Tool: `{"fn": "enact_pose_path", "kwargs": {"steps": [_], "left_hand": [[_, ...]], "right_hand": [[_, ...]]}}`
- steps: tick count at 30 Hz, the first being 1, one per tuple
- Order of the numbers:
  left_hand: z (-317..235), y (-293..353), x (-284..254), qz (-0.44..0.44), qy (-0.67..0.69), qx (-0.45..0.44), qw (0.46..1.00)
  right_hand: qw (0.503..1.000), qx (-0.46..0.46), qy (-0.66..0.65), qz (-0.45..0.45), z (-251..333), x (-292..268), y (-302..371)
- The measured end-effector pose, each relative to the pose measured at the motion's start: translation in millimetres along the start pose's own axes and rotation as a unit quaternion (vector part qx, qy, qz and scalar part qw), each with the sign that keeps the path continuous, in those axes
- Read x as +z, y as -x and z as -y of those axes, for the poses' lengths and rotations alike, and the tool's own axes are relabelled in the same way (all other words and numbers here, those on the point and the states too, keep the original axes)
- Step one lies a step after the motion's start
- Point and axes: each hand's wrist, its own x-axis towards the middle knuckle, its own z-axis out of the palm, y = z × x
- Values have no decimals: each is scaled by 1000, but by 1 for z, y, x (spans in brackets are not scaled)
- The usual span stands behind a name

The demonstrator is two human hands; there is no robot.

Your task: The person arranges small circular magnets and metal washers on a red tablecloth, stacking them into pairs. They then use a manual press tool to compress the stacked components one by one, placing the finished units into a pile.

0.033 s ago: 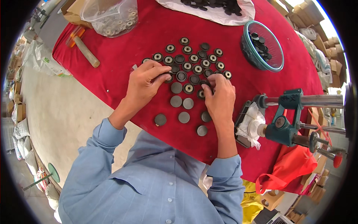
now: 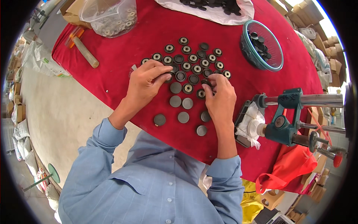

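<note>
Two bare hands worked over one red-covered table (image 2: 145, 33), at opposite sides of a loose cluster of round dark pieces. Taken from the middle of that cluster, the left hand (image 2: 145, 79) was at nine o'clock, its thumb and forefinger narrowed over a dark cup (image 2: 169, 77) partly hidden by the fingertips. The right hand (image 2: 222, 91) was at four o'clock, thumb and fingers drawn close about one dark cap (image 2: 205, 82). Whether either hand gripped its piece firmly, I could not tell.

About sixteen pieces showed metal-ringed centres (image 2: 197, 69), and roughly eight were dark cups without rings (image 2: 193, 79), a few of them half covered by neighbours or fingers. Seven grey discs (image 2: 183, 117) lay from six to seven o'clock, one with its rim facing up.

One hammer (image 2: 85, 52) lay between nine and ten o'clock, and one clear tub (image 2: 106, 11) of small ringed parts stood at ten. One white sheet (image 2: 248, 11) bearing a black heap, too crowded to count, was past twelve. One teal-rimmed basket (image 2: 273, 42) holding black discs stood at two, one green hand press (image 2: 285, 106) at four, and one red bag (image 2: 289, 166) beyond it, toward five.
</note>
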Motion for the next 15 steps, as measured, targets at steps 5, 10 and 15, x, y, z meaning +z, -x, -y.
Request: {"fn": "enact_pose_path", "kwargs": {"steps": [5,10,15], "left_hand": [[-4,-7,17,53,-13,30,998],[11,-8,27,86,-95,95,987],[10,-4,26,95,-84,119,985]], "right_hand": [[996,-28,-54,-60,5,-12,15],[992,-88,-23,-83,6,-2,24],[991,-112,37,-60,8,2,29]]}}
